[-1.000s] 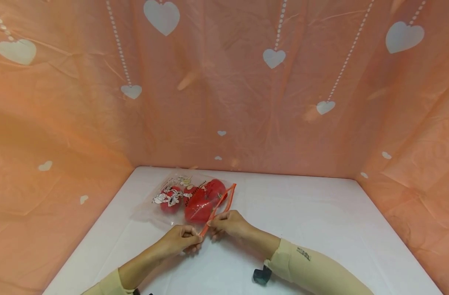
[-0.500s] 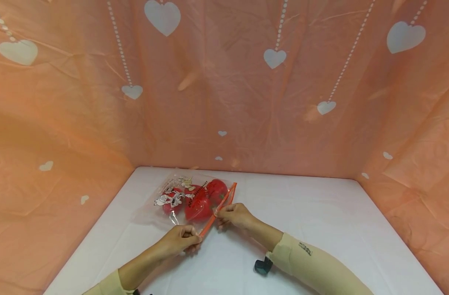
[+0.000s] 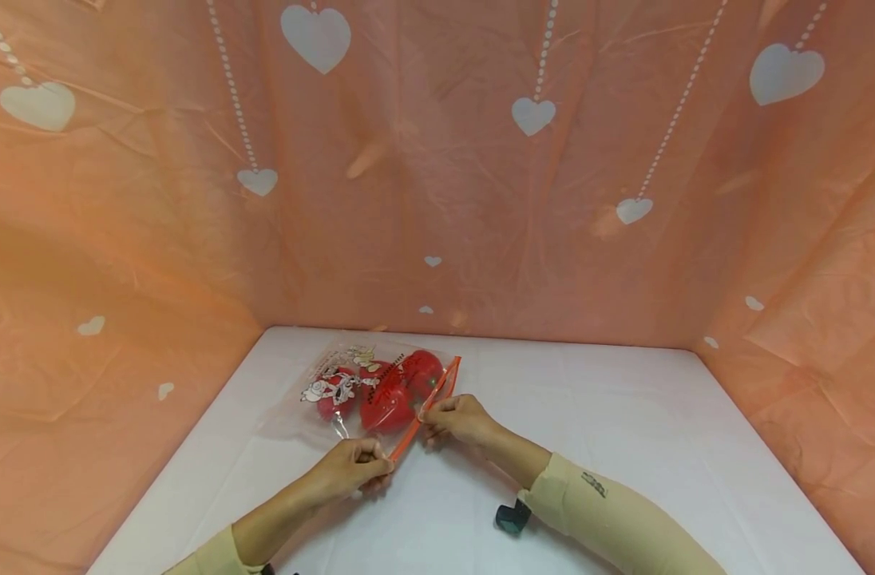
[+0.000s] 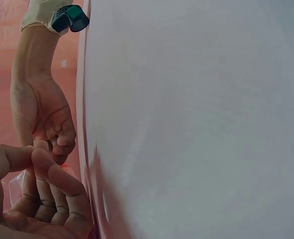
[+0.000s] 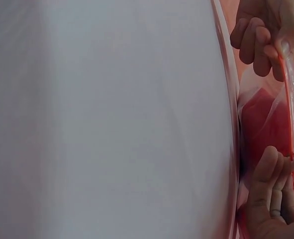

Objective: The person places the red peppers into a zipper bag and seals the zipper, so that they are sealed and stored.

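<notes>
A clear zip bag [image 3: 298, 411] with printed cartoon figures lies toward the back left of the white table. Inside are several red, round, tomato-like fruits [image 3: 387, 409], one with a green stem end. My left hand [image 3: 351, 467] pinches the near end of the bag's orange zip strip [image 3: 406, 442]. Farther along, my right hand [image 3: 457, 419] pinches the strip between thumb and fingers. Between the hands the strip runs as one line; beyond the right hand its two edges stand apart. In the right wrist view, the orange strip [image 5: 287, 99] stretches taut between both hands.
The white table [image 3: 588, 415] extends to the right of the bag. An orange curtain [image 3: 481, 200] with white hearts surrounds its back and sides. A dark wrist device [image 3: 512, 517] hangs beneath the right sleeve.
My right hand has shifted along the strip, away from the left hand, and then stopped. The strip's edges between the hands have come together. The left hand has stayed put.
</notes>
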{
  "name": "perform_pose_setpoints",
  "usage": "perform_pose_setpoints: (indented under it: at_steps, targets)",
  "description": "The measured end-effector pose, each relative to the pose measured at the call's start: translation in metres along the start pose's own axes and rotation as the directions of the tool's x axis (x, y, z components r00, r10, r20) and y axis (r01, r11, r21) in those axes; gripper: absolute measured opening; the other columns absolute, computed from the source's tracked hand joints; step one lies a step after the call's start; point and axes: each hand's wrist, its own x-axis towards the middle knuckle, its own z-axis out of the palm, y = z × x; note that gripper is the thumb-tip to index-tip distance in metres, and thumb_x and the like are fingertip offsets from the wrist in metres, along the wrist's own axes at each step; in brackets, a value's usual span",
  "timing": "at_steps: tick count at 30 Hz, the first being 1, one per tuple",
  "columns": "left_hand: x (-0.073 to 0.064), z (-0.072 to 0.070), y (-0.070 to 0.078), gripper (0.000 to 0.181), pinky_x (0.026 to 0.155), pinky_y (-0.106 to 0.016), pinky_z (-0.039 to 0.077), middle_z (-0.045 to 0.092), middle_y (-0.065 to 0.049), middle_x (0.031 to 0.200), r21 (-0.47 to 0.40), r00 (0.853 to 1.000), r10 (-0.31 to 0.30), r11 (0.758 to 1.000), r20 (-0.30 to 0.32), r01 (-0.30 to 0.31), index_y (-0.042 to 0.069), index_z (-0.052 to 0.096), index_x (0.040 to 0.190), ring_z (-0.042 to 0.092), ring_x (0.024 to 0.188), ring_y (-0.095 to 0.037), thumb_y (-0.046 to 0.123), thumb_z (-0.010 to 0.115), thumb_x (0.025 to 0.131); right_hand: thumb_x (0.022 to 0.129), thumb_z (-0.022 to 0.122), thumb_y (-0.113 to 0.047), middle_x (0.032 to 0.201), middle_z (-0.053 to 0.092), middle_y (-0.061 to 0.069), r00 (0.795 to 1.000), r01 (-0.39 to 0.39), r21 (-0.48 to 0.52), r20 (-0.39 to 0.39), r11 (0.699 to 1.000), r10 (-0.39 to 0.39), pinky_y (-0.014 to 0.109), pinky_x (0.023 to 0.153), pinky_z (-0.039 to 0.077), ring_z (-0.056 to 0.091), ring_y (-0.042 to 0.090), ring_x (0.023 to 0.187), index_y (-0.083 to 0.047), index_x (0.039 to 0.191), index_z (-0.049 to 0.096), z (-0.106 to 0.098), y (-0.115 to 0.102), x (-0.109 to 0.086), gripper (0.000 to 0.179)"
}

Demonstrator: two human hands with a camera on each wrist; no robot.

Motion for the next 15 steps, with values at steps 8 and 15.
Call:
perform_pose_setpoints:
  at_steps: [8, 15]
  targets:
    - [-0.0005, -0.0003, 0.003, 0.019, 0.06, -0.02, 0.046, 0.069, -0.002, 0.077, 0.006, 1.0, 0.001, 1.0, -0.004, 0.0, -0.007, 0.066, 0.093, 0.057, 0.069, -0.012, 0.01, 0.069, 0.103, 0.101, 0.073, -0.008, 0.079, 0.075, 0.003, 1.0, 0.012, -0.013, -0.016, 1.0, -0.012, 0.028, 0.069, 0.062, 0.072, 0.012, 0.067, 0.01, 0.098, 0.075, 0.0003, -0.0009, 0.0, 0.019]
    - [-0.0005, 0.0011, 0.0039, 0.019, 0.06, -0.021, 0.046, 0.067, -0.001, 0.075, 0.046, 1.0, -0.013, 0.999, -0.019, 0.014, -0.004, 0.068, 0.092, 0.057, 0.069, -0.011, 0.012, 0.07, 0.102, 0.099, 0.077, -0.013, 0.079, 0.075, 0.005, 1.0, 0.029, -0.023, -0.008, 0.999, -0.029, 0.032, 0.072, 0.063, 0.073, 0.014, 0.067, 0.007, 0.099, 0.077, 0.0022, -0.0019, -0.0026, 0.02]
